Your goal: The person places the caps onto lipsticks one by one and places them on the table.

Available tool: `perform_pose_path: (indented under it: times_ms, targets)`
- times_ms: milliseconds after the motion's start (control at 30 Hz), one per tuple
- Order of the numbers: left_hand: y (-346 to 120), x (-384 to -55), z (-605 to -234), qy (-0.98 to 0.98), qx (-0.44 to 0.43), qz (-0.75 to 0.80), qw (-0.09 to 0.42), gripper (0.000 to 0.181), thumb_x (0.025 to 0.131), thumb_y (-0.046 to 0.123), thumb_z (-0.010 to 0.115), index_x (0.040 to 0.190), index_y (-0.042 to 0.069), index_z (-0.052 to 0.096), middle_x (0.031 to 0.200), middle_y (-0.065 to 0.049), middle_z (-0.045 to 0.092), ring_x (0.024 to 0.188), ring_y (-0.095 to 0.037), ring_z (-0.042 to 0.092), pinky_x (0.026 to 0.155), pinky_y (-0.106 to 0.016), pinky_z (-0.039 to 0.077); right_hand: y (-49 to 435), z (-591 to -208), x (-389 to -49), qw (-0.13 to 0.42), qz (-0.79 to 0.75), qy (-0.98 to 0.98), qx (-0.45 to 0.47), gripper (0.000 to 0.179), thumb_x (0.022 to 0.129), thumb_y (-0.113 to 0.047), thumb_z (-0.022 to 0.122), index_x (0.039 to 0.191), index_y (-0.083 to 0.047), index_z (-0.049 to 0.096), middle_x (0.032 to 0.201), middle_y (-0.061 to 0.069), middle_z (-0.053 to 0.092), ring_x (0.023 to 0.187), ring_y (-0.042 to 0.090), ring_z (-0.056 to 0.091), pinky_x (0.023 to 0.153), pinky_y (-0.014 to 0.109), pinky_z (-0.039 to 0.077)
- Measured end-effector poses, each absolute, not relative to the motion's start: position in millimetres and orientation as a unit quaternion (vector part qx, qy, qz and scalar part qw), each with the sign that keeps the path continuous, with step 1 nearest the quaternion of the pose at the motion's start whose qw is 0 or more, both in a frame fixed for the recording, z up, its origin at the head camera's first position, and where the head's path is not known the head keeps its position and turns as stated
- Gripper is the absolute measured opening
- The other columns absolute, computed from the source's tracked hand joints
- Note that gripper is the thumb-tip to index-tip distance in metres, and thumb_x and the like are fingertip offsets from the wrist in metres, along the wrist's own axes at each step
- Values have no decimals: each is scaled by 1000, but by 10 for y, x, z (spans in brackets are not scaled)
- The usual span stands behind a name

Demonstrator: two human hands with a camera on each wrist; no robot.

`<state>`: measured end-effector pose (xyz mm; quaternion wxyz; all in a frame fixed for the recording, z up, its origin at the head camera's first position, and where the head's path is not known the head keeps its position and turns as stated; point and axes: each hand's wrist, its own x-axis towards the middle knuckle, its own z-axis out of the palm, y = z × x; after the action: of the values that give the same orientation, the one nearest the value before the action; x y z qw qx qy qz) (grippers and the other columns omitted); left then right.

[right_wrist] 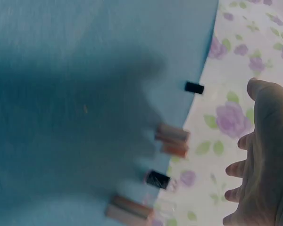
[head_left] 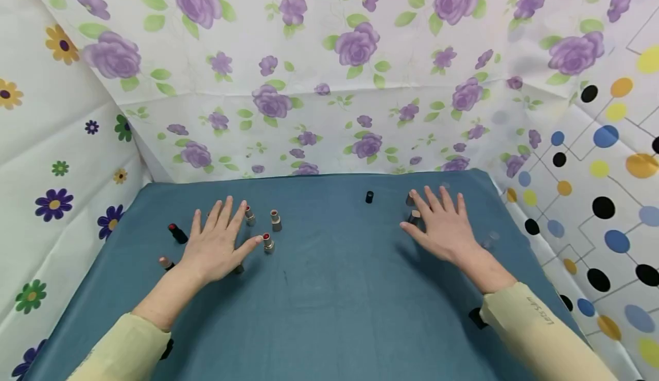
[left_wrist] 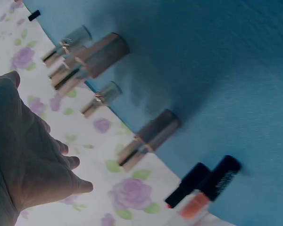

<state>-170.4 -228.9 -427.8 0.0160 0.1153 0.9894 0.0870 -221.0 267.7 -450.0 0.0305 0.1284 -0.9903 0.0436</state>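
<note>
My left hand [head_left: 213, 249] hovers over a group of uncapped lipsticks, fingers straight and spread, holding nothing. Beside its thumb stands a red lipstick [head_left: 268, 245] in a metallic tube. Two more metallic lipsticks, one [head_left: 276, 222] to the right and another [head_left: 250, 217] near the fingertips, stand upright. On the hand's left are a black-tubed red lipstick [head_left: 177, 233] and a pinkish-tipped lipstick [head_left: 166, 263]. The palm partly hides others. At the right, my right hand [head_left: 445, 229] is spread in the air above lipstick caps, including a brownish cap [head_left: 414, 217]; it grips nothing.
A small black cap [head_left: 369, 197] stands near the back edge of the blue tablecloth [head_left: 329, 301]. Faint clear caps [head_left: 493, 237] lie right of the right hand. A flowered curtain [head_left: 319, 38] rises behind; patterned cloths border both sides.
</note>
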Motion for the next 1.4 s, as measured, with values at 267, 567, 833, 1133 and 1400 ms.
perform_pose_path:
  times_ms: [267,567,833,1133,1400]
  targets:
    - [-1948,-1567,-4098,979,186,76,-18,92,100,74,36,166,18,8,171,-13,-3,156,-36,-2,121,-62,-8,3164,-4166,-2186,39,84,-990,103,90,100,-73,38,166,-16,16,166,25,17,152,50,-2,115,72,-10]
    - [-1318,-1384,-4076,951,300,74,-22,87,100,74,35,166,25,5,171,-6,-3,157,-27,-3,122,-60,-4,3647,-4055,-2149,8,120,-991,54,89,102,-70,36,166,-14,8,165,30,14,150,55,-1,113,76,-3]
    - [-855,-1385,-4157,931,361,57,-3,87,101,73,33,166,25,4,171,-4,-6,157,-24,-8,123,-57,-6,3910,-4205,-2129,-20,140,-989,52,94,101,-67,45,165,-5,13,161,34,22,143,59,19,105,78,21]
    - [-417,-1303,-4420,909,411,45,61,84,100,74,34,166,27,12,172,-5,5,157,-26,4,124,-56,-1,4075,-4510,-1980,-63,181,-981,17,97,100,-65,50,162,3,17,156,37,29,135,59,34,100,74,35]
    - [-195,-1257,-4614,894,436,64,82,83,100,73,33,166,27,14,171,-6,9,157,-27,9,125,-54,2,4094,-4726,-1877,-24,188,-982,-19,77,102,-43,62,153,7,37,138,37,50,119,53,54,87,66,48]
